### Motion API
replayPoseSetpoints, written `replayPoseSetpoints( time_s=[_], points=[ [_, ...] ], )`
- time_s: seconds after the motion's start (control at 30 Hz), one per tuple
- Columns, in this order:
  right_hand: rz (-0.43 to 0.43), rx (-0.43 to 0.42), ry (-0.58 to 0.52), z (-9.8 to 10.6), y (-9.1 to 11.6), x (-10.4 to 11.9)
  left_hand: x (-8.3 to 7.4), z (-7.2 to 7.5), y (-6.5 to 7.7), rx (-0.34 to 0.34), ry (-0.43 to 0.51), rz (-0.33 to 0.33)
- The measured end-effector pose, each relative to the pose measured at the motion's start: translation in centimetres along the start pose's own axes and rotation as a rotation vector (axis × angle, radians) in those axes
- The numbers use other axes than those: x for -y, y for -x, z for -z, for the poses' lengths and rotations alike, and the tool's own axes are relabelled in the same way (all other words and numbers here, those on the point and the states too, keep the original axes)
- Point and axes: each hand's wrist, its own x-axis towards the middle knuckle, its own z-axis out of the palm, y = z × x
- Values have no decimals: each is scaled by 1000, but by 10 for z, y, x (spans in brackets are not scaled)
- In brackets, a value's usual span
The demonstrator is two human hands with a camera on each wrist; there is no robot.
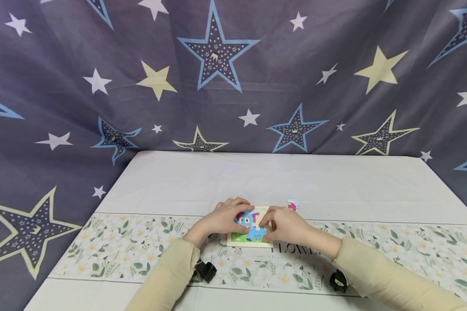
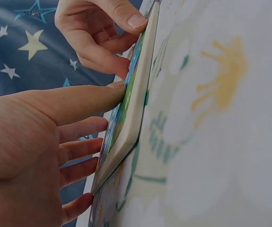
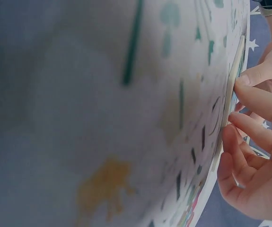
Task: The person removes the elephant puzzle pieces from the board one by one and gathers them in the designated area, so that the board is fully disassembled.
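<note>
A small jigsaw puzzle (image 1: 251, 233) of a blue cartoon creature lies in a pale frame on the table. On its left side rests my left hand (image 1: 225, 217), the straight thumb touching the picture and the other fingers spread along the frame (image 2: 135, 109). From the right, my right hand (image 1: 288, 225) has its bent thumb and fingers at the puzzle's right part. Whether a piece is pinched there is hidden. Bare cream board shows at the upper right of the puzzle. A loose puzzle piece (image 1: 293, 204), pink and light blue, lies just beyond the right hand.
Under the puzzle runs a floral cloth band (image 1: 140, 242) with printed lettering, across a white tablecloth (image 1: 257, 177). A dark curtain (image 1: 233, 108) with stars hangs behind the table. Black wrist straps (image 1: 206, 271) sit by both sleeves.
</note>
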Motion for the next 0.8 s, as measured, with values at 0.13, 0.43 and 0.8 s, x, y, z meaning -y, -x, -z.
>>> replayPoseSetpoints(
  time_s=[0.13, 0.43, 0.8],
  points=[
    [7, -7, 0, -1, 1, 0, 0, 0, 0, -2, 6, -4],
    [-12, -11, -3, -1, 2, 1, 1, -1, 0, -3, 10, -9],
    [-32, -30, 3, -1, 2, 3, 2, -1, -1, -5, 11, -1]
  ],
)
